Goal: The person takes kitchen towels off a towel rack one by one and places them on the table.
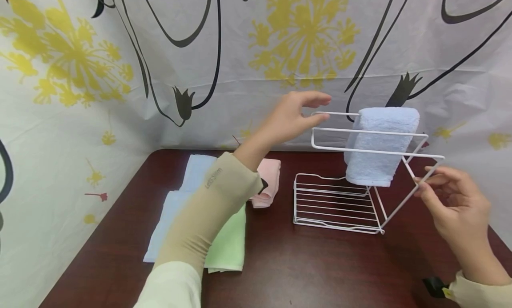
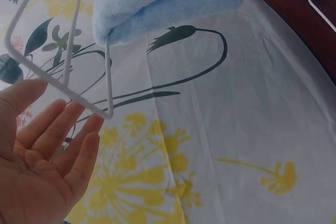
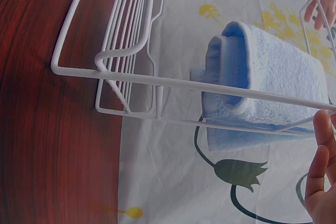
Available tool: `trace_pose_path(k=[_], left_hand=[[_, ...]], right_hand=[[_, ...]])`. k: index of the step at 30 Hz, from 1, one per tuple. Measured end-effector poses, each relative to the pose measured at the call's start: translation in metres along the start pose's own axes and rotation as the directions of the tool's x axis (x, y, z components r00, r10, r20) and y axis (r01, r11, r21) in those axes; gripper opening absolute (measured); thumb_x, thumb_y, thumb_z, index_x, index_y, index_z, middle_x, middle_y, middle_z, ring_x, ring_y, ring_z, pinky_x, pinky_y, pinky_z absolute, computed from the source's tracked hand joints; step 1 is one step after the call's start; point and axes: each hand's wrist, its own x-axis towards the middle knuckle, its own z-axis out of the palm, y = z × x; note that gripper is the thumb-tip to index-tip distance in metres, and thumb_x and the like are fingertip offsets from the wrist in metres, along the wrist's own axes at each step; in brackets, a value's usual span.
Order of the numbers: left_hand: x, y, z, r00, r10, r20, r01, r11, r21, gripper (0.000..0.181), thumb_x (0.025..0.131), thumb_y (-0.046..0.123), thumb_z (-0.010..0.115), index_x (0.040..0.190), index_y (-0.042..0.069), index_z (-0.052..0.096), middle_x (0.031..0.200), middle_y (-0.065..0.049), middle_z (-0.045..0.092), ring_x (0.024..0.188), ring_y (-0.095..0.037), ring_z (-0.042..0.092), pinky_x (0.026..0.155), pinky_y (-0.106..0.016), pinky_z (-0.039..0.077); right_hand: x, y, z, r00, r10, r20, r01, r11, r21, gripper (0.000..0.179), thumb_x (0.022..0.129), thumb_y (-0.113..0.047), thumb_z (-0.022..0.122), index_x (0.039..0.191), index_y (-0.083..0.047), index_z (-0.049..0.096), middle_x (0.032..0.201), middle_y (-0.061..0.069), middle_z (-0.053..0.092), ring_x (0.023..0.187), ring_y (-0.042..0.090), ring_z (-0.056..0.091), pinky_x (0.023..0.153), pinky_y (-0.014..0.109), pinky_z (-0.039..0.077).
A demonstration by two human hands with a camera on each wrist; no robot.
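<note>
A white wire rack stands on the table, its base a slatted shelf, with slanted posts and raised rails above. Folded over a rear top rail, toward the right, hangs a light blue towel. My left hand is at the left ends of the rails; in the left wrist view its fingers are extended beside the bent wire. At the rack's right side, my right hand pinches a slanted post between thumb and fingers. In the right wrist view only those fingertips show against the wire.
Left of the rack, beneath and around my left forearm, lie light blue cloths, a green cloth and a folded pink cloth. A patterned curtain hangs behind the dark red table.
</note>
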Motion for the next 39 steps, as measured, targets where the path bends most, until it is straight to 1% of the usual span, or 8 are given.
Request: trace_pose_path(k=[6, 13, 17, 21, 23, 28, 32, 39], left_hand=[[0.019, 0.007, 0.01, 0.998, -0.015, 0.058, 0.013, 0.999, 0.029, 0.045, 0.096, 0.024, 0.067, 0.139, 0.014, 0.058, 0.138, 0.001, 0.062, 0.127, -0.009, 0.056, 0.104, -0.01, 0.037], [0.038, 0.02, 0.017, 0.993, -0.01, 0.114, -0.009, 0.986, 0.164, 0.048, 0.097, 0.027, 0.066, 0.143, 0.019, 0.054, 0.142, 0.007, 0.059, 0.13, -0.006, 0.052, 0.106, -0.009, 0.035], [0.048, 0.027, 0.022, 0.988, -0.018, 0.154, -0.017, 0.974, 0.226, 0.051, 0.097, 0.03, 0.065, 0.145, 0.021, 0.051, 0.145, 0.01, 0.056, 0.132, -0.003, 0.049, 0.106, -0.006, 0.033], [0.058, 0.032, 0.026, 0.983, -0.014, 0.183, -0.032, 0.97, 0.242, 0.052, 0.097, 0.031, 0.065, 0.146, 0.02, 0.05, 0.146, 0.009, 0.054, 0.133, -0.001, 0.047, 0.106, -0.005, 0.031], [0.061, 0.034, 0.028, 0.981, -0.012, 0.196, -0.039, 0.966, 0.255, 0.053, 0.097, 0.031, 0.064, 0.146, 0.02, 0.049, 0.147, 0.01, 0.053, 0.133, -0.001, 0.047, 0.106, -0.005, 0.031], [0.067, 0.036, 0.033, 0.974, -0.029, 0.227, -0.033, 0.964, 0.265, 0.055, 0.096, 0.032, 0.067, 0.147, 0.02, 0.049, 0.148, 0.011, 0.052, 0.132, -0.003, 0.048, 0.106, -0.006, 0.032], [0.072, 0.037, 0.037, 0.971, -0.042, 0.235, -0.014, 0.973, 0.231, 0.056, 0.094, 0.031, 0.069, 0.146, 0.021, 0.05, 0.147, 0.011, 0.053, 0.131, -0.002, 0.049, 0.105, -0.005, 0.033], [0.077, 0.035, 0.042, 0.967, -0.11, 0.231, 0.075, 0.985, 0.154, 0.057, 0.092, 0.028, 0.072, 0.145, 0.02, 0.051, 0.144, 0.009, 0.056, 0.128, -0.002, 0.054, 0.1, -0.005, 0.038]], right_hand=[[0.0, 0.0, -0.001, 1.0, 0.0, 0.0, 0.0, 1.0, -0.024, 0.036, 0.082, 0.021, 0.06, 0.118, 0.022, 0.054, 0.092, -0.01, 0.072, 0.075, -0.003, 0.067, 0.068, 0.006, 0.049], [0.0, 0.0, -0.003, 1.0, -0.006, -0.001, 0.006, 0.999, -0.041, 0.036, 0.083, 0.02, 0.06, 0.119, 0.021, 0.054, 0.093, -0.011, 0.072, 0.075, -0.003, 0.066, 0.068, 0.005, 0.048], [0.0, 0.0, -0.002, 1.0, 0.002, -0.008, -0.002, 1.0, -0.026, 0.036, 0.084, 0.019, 0.06, 0.119, 0.021, 0.055, 0.092, -0.01, 0.072, 0.077, -0.002, 0.068, 0.068, 0.006, 0.049], [0.0, 0.0, -0.002, 1.0, 0.013, -0.018, -0.013, 1.0, -0.022, 0.035, 0.084, 0.019, 0.06, 0.118, 0.021, 0.055, 0.09, -0.01, 0.072, 0.08, -0.002, 0.069, 0.067, 0.006, 0.049], [0.0, 0.001, -0.002, 1.0, 0.012, -0.02, -0.012, 1.0, 0.013, 0.036, 0.083, 0.021, 0.06, 0.118, 0.021, 0.055, 0.09, -0.008, 0.072, 0.079, -0.001, 0.069, 0.068, 0.006, 0.049], [-0.001, 0.002, -0.001, 1.0, 0.013, -0.019, -0.012, 0.999, 0.039, 0.036, 0.083, 0.02, 0.06, 0.118, 0.021, 0.055, 0.091, -0.007, 0.073, 0.074, 0.0, 0.068, 0.067, 0.007, 0.05], [-0.001, 0.001, -0.002, 1.0, 0.017, -0.02, -0.017, 1.0, -0.017, 0.035, 0.087, 0.012, 0.065, 0.119, 0.021, 0.055, 0.091, -0.01, 0.072, 0.077, -0.002, 0.068, 0.068, 0.006, 0.049], [0.0, 0.0, 0.0, 1.0, 0.016, -0.012, -0.017, 1.0, -0.026, 0.036, 0.082, 0.021, 0.06, 0.117, 0.022, 0.054, 0.091, -0.01, 0.071, 0.074, -0.003, 0.066, 0.068, 0.006, 0.049]])
